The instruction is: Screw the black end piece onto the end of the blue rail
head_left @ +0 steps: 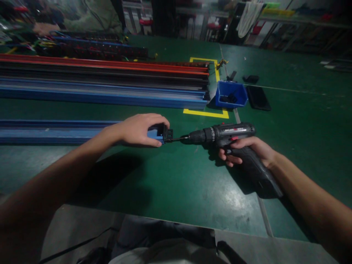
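My left hand (140, 130) grips the right end of a long blue metal profile (55, 132), thumb on the near side and fingers over the far side. A black end cap (168, 135) sits at that end, just past my fingertips. My right hand (247, 148) is wrapped round the handle of a black cordless drill (231, 132), which lies pointing left. Its thin bit reaches the near part of the end cap; whether it sits in a screw is too small to tell.
Beyond lie blue profiles (110, 95) and red profiles (110, 62). A blue bin (231, 94) with small black parts stands right of them, beside a flat black object (258, 98). Yellow tape (206, 113) marks the green table (170, 190). Across it, another person's sleeve (93, 16) shows.
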`<state>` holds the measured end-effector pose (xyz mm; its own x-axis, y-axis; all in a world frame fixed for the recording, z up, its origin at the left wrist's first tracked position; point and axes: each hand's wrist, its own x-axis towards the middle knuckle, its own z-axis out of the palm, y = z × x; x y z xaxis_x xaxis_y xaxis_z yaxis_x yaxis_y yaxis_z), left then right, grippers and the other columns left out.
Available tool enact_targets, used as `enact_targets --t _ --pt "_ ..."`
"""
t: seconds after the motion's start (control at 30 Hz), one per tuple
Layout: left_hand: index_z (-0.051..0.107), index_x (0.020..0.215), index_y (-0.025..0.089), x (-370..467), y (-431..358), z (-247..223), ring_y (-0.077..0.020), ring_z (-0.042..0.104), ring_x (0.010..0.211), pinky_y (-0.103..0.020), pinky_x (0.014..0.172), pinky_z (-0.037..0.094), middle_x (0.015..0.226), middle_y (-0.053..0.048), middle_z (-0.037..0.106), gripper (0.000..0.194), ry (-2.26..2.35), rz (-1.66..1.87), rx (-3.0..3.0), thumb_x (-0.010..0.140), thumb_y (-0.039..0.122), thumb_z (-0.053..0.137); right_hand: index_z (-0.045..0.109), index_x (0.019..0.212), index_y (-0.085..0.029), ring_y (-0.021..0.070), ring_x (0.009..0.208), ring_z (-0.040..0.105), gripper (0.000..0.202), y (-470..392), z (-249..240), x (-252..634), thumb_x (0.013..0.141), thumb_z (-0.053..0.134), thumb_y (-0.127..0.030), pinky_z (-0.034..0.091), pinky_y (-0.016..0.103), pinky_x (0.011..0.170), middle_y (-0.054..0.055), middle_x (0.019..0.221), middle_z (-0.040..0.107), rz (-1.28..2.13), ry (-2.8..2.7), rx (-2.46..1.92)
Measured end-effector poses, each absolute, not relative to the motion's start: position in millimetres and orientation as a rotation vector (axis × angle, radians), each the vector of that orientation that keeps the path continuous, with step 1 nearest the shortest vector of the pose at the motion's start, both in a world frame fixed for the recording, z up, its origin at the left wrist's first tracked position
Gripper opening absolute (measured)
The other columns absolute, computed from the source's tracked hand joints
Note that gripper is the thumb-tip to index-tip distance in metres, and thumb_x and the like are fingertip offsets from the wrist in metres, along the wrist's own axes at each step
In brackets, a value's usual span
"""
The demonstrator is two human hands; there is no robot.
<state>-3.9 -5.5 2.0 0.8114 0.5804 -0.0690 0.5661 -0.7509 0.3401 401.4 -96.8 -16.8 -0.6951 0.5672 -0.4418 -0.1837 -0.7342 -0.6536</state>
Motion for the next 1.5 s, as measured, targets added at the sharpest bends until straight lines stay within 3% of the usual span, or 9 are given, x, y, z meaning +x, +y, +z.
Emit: enact_targets --t 0.33,0.9,1.5 --pt "0.059 0.133 0.029 -2.0 -7.8 4.1 -0.0275 0.063 0.122 -0.035 0.101 0.047 0.136 -0.006 0.066 0.058 0.882 0.025 2.646 0.084 0.057 0.072 0.072 0.113 -0.003 0.0134 0.062 0.064 0.034 -97.9 -22.1 403.8 0.087 0.064 -0.023 0.060 0.034 0.075 0.018 0.104 0.076 2.392 -0.927 -0.886" --pt "0.059 0.134 0.029 -4.4 -6.8 2.3 -0.0274 0.064 0.120 -0.036 0.100 0.048 0.136 -0.006 0.065 0.059 0.874 0.032 2.646 0.085 0.058 0.072 0.076 0.104 -0.003 0.0080 0.057 0.063 0.021 -99.4 -20.7 401.6 0.090 0.070 -0.018 0.063 0.026 0.073 0.012 0.093 0.075 2.447 -0.844 -0.803" --pt "0.059 0.136 0.027 -3.1 -7.9 3.5 -0.0272 0.063 0.122 -0.036 0.102 0.047 0.137 -0.006 0.064 0.059 0.892 0.010 2.648 0.086 0.057 0.070 0.078 0.100 -0.002 0.0046 0.054 0.060 0.021 -100.7 -19.8 402.7 0.089 0.074 -0.020 0.061 0.022 0.070 0.008 0.086 0.074 2.435 -0.862 -0.846"
